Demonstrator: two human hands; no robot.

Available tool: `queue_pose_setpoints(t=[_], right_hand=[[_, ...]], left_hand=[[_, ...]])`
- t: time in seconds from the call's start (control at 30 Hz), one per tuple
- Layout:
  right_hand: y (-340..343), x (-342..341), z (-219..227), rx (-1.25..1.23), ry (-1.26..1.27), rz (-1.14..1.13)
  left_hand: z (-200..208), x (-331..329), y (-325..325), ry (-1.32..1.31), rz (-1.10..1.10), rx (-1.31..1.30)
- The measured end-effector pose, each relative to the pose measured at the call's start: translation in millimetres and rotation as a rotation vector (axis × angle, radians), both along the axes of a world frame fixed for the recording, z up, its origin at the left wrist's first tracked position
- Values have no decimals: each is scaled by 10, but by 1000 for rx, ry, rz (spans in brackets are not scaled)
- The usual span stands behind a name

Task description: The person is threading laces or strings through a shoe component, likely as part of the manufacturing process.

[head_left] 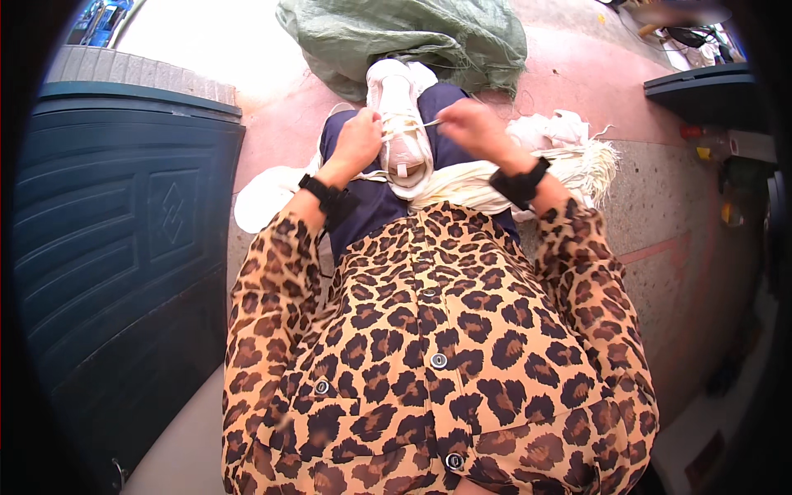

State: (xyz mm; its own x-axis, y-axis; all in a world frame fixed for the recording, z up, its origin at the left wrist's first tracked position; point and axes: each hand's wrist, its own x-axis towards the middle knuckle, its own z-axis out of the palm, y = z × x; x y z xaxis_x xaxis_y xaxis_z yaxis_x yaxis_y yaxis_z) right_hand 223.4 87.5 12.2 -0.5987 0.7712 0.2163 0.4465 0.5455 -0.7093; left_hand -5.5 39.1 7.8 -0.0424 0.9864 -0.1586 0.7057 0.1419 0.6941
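Leopard-print shirt [437, 355] fills the foreground. White sneaker [402, 124] rests on the lap at 12 o'clock, steadied for lacing. Left hand [357, 142] pinched shut on one shoelace [421, 125] end, right hand [472, 125] pinched on the other, pulling apart. Pink concrete floor [660, 223]; green sack [412, 33] beyond; dark blue door [115, 231] at 9 o'clock.

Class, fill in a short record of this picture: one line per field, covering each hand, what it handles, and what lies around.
Left hand: grips the white shoe at its side
Right hand: pinches a white lace of the shoe
Shoe position: on the lap, sole end away from the person
Wrists: black bands on both
Under the shoe: bundle of white cords
Beyond: green sack
Left side: dark blue panel
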Motion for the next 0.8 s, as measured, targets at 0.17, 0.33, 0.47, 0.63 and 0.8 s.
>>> queue_pose_setpoints(t=[0.17,0.33,0.47,0.63,0.8], right_hand=[[-167,-516,-152,14,-131,39],[-60,-543,-210,74,-168,132],[-8,-457,-184,58,-5,143],[-5,-333,-120,-107,0,76],[-4,-354,-112,-78,65,113]], left_hand=[[44,-36,106,168,-53,-183],[126,23,-104,280,-192,106],[77,177,-156,317,-203,284],[-15,330,-53,239,-238,250],[-35,375,63,116,-111,98]])
